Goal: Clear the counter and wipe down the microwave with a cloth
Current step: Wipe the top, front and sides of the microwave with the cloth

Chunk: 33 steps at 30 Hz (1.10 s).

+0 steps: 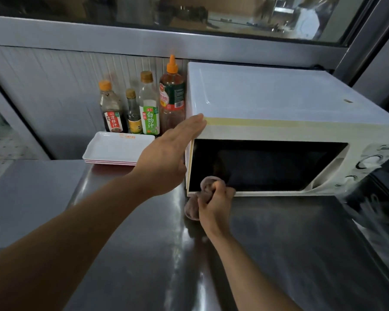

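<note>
- Stainless steel makes up the counter [130, 254], smooth and streaked with pale reflections; one white microwave [279, 122] stands on it toward the right.
- One cloth [208, 186], a bunched pinkish-grey wad, sits at the lower left corner of the microwave's dark glass door, touching it, with a loose end hanging down to the counter.
- Two hands are in view. The right hand [215, 204] has its fingers curled tight around the cloth.
- The left hand [166, 151] is flat with fingers straight, fingertips resting against the microwave's upper left front corner and holding nothing.
- Four bottles stand in a row against the back wall, just left of the microwave: a dark sauce bottle [111, 108] with an orange cap, a small bottle [134, 113] with a yellow label, a clear bottle [149, 104] with a green label, and a tall squeeze bottle [172, 93] with an orange nozzle.
- White rectangular trays [115, 147] with rounded corners lie stacked in front of the bottles; the edges suggest two or three, though I cannot tell the exact count.
- Two round dials [368, 163] show at the microwave's right edge, blurred.
- Behind runs a ribbed grey metal wall panel [54, 90], with a metal-framed window [189, 16] above it.
</note>
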Each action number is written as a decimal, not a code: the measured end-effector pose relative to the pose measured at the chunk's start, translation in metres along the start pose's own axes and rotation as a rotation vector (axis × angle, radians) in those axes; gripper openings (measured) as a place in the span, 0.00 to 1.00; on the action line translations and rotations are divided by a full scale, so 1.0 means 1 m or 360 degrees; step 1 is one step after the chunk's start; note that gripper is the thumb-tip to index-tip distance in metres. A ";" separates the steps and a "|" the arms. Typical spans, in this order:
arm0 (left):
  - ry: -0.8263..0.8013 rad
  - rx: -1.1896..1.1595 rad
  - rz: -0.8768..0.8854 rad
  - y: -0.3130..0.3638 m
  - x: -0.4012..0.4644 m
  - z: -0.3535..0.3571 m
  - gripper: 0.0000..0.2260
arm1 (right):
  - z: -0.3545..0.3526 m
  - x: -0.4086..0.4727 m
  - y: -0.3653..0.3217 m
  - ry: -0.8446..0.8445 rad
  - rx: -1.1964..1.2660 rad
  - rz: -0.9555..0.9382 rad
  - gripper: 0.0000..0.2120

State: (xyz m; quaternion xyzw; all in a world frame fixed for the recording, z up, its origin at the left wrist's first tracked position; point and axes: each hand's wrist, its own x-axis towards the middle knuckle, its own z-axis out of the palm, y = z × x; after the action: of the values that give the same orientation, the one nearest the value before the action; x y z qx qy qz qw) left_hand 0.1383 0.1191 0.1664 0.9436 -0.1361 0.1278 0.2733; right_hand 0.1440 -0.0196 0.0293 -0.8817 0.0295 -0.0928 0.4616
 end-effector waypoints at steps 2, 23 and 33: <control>-0.0082 0.0100 -0.0001 0.003 -0.004 -0.002 0.42 | -0.004 -0.010 -0.001 -0.0176 -0.0067 0.0023 0.15; -0.0340 0.0416 -0.0827 -0.022 -0.204 -0.080 0.31 | -0.037 -0.074 -0.116 -0.0548 -0.0030 -0.0602 0.12; -0.0295 0.0436 -0.0919 -0.050 -0.221 -0.101 0.29 | -0.010 -0.067 -0.151 -0.0578 -0.0101 -0.0579 0.17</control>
State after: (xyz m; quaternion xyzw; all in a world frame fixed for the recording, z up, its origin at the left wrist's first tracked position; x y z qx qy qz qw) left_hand -0.0678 0.2569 0.1548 0.9788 0.1313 -0.0241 0.1554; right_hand 0.0712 0.0677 0.1496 -0.8888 -0.2101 -0.0133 0.4071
